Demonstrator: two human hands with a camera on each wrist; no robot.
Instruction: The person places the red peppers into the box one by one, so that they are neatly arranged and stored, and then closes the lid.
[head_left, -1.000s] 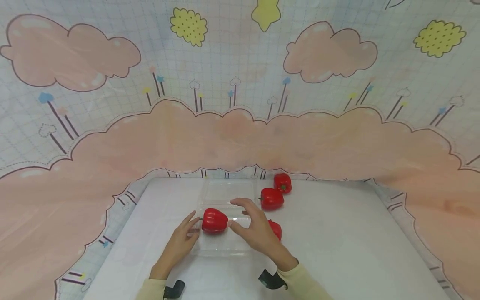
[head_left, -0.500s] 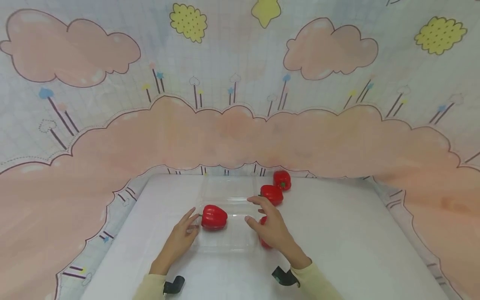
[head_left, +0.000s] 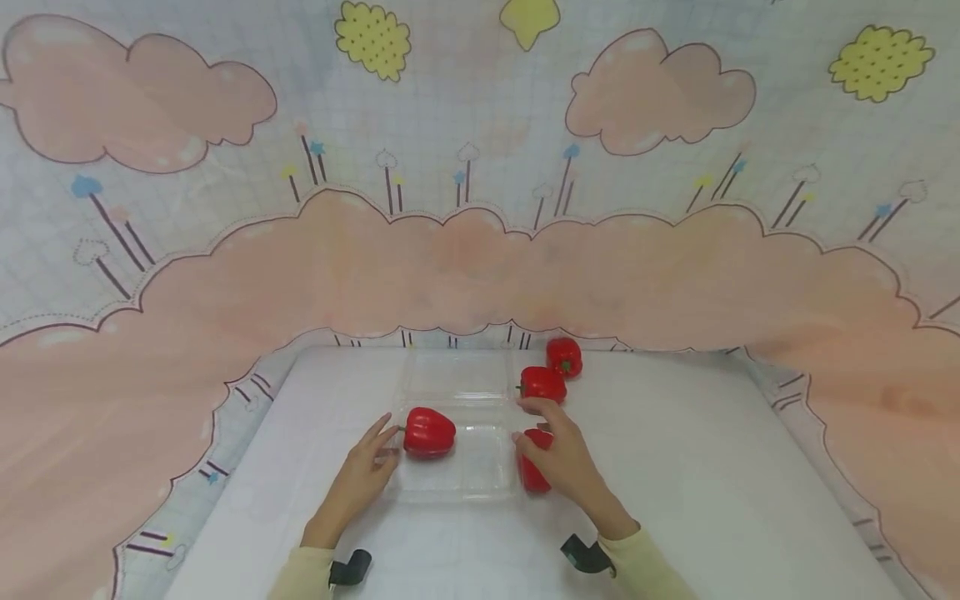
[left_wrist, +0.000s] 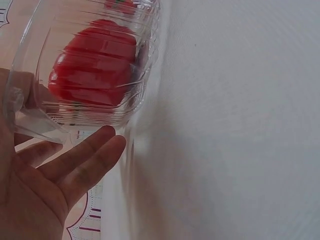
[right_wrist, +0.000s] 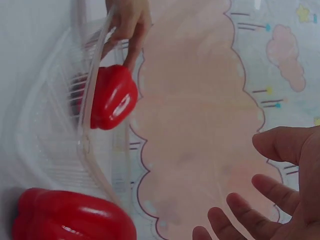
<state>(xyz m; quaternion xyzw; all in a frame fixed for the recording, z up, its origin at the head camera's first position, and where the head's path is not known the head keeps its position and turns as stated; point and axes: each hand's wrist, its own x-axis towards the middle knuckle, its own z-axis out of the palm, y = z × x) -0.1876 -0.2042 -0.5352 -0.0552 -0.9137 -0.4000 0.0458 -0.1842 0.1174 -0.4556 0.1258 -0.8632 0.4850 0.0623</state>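
Observation:
A clear plastic clamshell container (head_left: 480, 497) lies on the white table with its lid folded back away from me. One red bell pepper (head_left: 429, 433) sits in its left part, stem toward the left. My left hand (head_left: 356, 471) rests at the container's left wall, fingers extended; the left wrist view shows the fingertips (left_wrist: 117, 142) beside the ribbed side. My right hand (head_left: 570, 467) hovers just right of the container with fingers spread and nothing held. Partly hidden behind it is another red bell pepper (head_left: 534, 471), standing against the container's right side.
Two more red bell peppers, a nearer one (head_left: 543, 383) and a farther one (head_left: 564, 357), lie at the back, right of the lid (head_left: 457, 375). A cloud-patterned cloth (head_left: 480, 275) hangs behind the white table (head_left: 712, 467).
My right hand has drawn back rightward from the pepper in the container to the one outside its right wall. My left hand stays at the left wall.

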